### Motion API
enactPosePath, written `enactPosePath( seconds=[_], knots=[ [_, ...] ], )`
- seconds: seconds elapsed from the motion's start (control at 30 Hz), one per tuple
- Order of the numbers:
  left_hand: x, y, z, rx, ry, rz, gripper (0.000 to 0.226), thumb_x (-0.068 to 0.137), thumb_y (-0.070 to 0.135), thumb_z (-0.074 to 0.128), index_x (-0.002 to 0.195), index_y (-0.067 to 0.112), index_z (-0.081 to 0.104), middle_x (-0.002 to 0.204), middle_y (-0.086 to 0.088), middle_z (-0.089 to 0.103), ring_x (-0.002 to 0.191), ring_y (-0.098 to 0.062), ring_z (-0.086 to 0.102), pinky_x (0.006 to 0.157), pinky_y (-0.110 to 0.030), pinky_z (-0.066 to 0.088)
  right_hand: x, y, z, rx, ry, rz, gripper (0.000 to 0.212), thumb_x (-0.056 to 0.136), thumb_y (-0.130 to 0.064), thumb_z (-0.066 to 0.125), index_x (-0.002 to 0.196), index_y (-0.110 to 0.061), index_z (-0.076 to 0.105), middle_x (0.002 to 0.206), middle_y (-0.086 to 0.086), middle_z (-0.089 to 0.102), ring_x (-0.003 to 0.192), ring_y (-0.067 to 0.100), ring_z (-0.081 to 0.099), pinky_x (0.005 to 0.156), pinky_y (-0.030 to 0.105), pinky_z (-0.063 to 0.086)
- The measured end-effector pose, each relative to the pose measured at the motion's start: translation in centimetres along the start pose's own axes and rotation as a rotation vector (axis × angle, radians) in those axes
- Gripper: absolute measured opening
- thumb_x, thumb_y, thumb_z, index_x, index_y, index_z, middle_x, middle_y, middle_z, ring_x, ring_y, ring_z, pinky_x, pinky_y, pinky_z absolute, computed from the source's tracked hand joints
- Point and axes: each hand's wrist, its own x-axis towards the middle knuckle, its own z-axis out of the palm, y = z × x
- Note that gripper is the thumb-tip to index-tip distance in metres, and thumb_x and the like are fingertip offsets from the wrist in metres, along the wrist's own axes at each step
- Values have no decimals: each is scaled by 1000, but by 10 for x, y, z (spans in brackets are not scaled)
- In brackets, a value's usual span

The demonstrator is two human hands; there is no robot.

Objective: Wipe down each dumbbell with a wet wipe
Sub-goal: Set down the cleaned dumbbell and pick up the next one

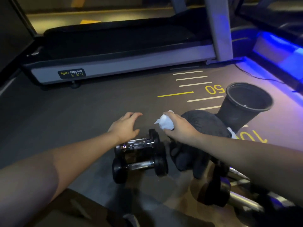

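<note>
The right hand (178, 126) grips a bunched white wipe (165, 122), held clear above the floor (73, 115) and just beyond the far end of the upper dumbbell (137, 144). The left hand (126, 126) hangs open with fingers spread and lightly bent, holding nothing, just past that dumbbell's left end. Two small dumbbells lie side by side on the floor between the forearms, the lower dumbbell (140, 166) nearest the person; more dumbbells (229, 192) lie under the right forearm (too dim to count). A black bin (246, 104) stands beyond a dark bag (203, 123) on the right.

This looks like the gap between wiping strokes: the wipe is in hand but touches no dumbbell. The next move likely calls for the left hand to come down and steady or lift one small dumbbell, since the round heads could roll, while the right brings the wipe onto its handle and heads. Which dumbbells are already wiped cannot be told.
</note>
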Motion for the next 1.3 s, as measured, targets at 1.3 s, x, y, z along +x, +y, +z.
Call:
enactPosePath(
  seconds=[1.3],
  knots=[
    [-17, 315, 212, -113, -262, 376, 51, 84, 45, 65, 133, 41, 51, 120, 5, 54, 120, -21, 52, 98, -38, 48, -296, 270, -67, -85, -78, 509, 59, 76, -54, 65, 126, -28, 48, 120, 0, 62, 110, 23, 61, 86, 32, 49]
  ],
)
